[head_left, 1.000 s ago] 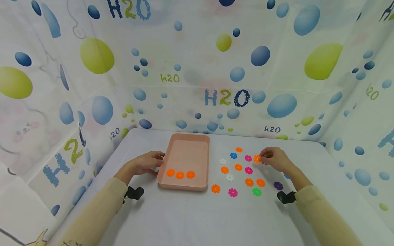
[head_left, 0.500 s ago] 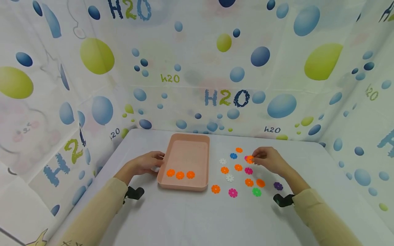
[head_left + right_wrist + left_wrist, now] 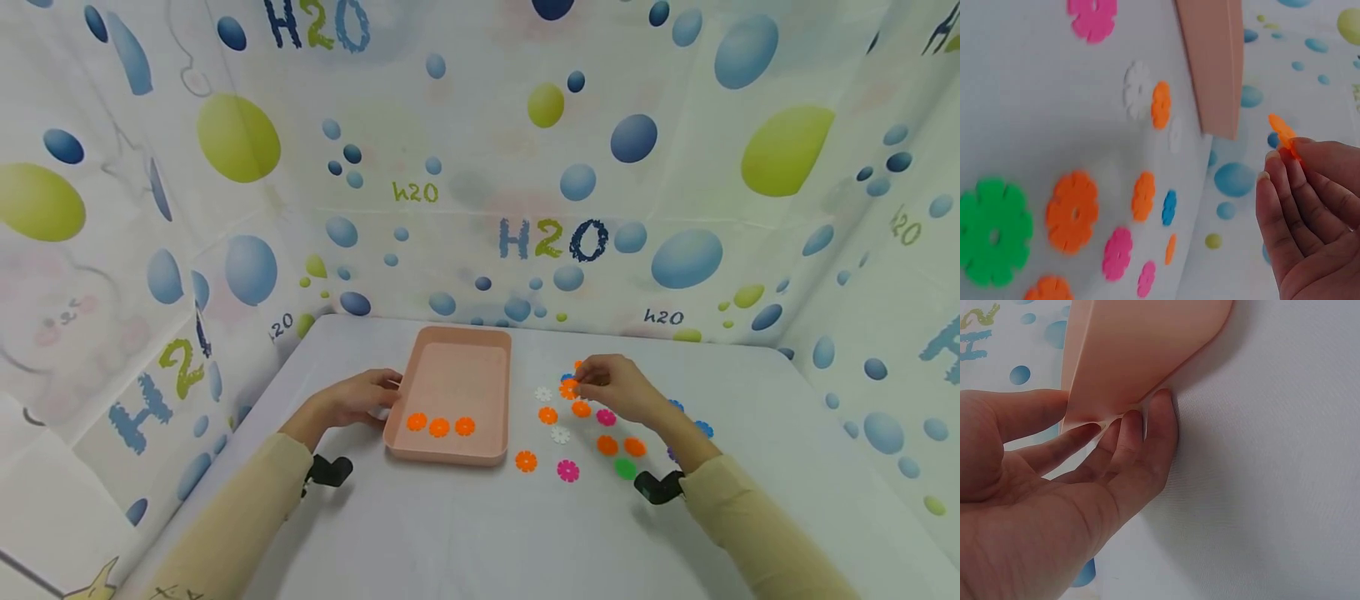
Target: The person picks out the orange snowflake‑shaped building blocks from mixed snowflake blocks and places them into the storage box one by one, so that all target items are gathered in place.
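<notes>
My left hand holds the left side of a pink tray. In the left wrist view its thumb touches the tray's rim, and its curled fingers lie against the outer wall. A short row of 3 orange flower-shaped plastic discs lies near the tray's front end. My right hand pinches another orange flower-shaped disc between thumb and fingertips. It hangs above the scattered discs, to the right of the tray, partly covering a blue disc below.
Several loose discs lie right of the tray, among them a green disc, a pink disc and a white disc. Blue discs lie near the right forearm. A patterned curtain stands behind the white table.
My right hand has moved left toward the tray, carrying the pinched orange disc over a pink one. The left hand and the tray have stayed in place.
</notes>
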The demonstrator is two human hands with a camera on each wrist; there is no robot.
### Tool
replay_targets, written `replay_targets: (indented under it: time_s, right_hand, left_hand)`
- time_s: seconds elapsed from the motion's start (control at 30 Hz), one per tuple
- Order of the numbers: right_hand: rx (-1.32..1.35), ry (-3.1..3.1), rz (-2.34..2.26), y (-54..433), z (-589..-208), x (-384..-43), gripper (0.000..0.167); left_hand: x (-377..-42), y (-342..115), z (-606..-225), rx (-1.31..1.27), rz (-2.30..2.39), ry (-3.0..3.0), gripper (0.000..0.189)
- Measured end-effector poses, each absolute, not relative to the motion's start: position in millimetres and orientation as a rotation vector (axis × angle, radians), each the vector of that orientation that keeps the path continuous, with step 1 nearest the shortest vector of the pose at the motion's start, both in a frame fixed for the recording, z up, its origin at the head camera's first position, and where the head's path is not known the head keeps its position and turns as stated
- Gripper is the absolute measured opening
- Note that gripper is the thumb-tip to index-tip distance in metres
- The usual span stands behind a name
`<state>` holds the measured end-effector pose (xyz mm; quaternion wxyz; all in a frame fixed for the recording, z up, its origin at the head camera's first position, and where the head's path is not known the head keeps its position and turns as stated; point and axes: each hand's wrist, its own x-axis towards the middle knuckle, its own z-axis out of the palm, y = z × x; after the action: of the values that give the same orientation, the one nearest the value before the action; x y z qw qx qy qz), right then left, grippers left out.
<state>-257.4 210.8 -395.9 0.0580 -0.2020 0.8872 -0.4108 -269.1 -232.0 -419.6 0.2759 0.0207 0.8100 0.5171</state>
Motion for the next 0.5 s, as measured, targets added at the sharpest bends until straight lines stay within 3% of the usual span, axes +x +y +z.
replay_targets:
  time_s: [0.5]
  right_hand:
    - [-0.778,2.597,-1.289,136,-400,-264,0.009]
  left_hand:
    - [-271,-232,-422,0.05,1.376,2.183,0.058]
